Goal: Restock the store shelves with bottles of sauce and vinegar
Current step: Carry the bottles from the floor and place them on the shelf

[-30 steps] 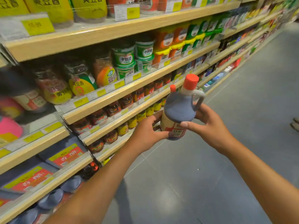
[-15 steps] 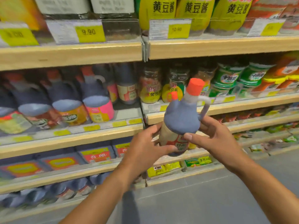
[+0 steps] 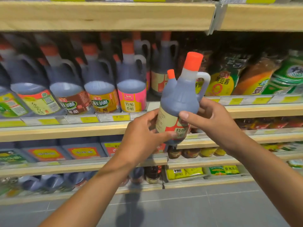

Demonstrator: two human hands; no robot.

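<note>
A dark vinegar bottle (image 3: 179, 95) with an orange cap, a small orange spout cap, a white handle and a cream-and-red label is held up in front of the shelf, tilted slightly right. My left hand (image 3: 144, 135) grips its lower left side and base. My right hand (image 3: 208, 117) grips its right side just under the handle, thumb across the front. Behind it, a row of similar handled vinegar bottles (image 3: 131, 89) stands on the middle shelf (image 3: 65, 133). There is a gap on that shelf between the pink-labelled bottle and the sauce jars.
Jars and pouches of yellow bean sauce (image 3: 221, 82) and green tubs (image 3: 290, 76) fill the shelf's right part. Boxed vinegar (image 3: 82, 151) and small jars sit on lower shelves. A wooden shelf board (image 3: 106, 15) runs overhead. Grey tiled floor (image 3: 180, 210) lies below.
The view has swung left from the aisle to face the vinegar row. Both hands have kept hold of the bottle and brought it closer to the middle shelf.
</note>
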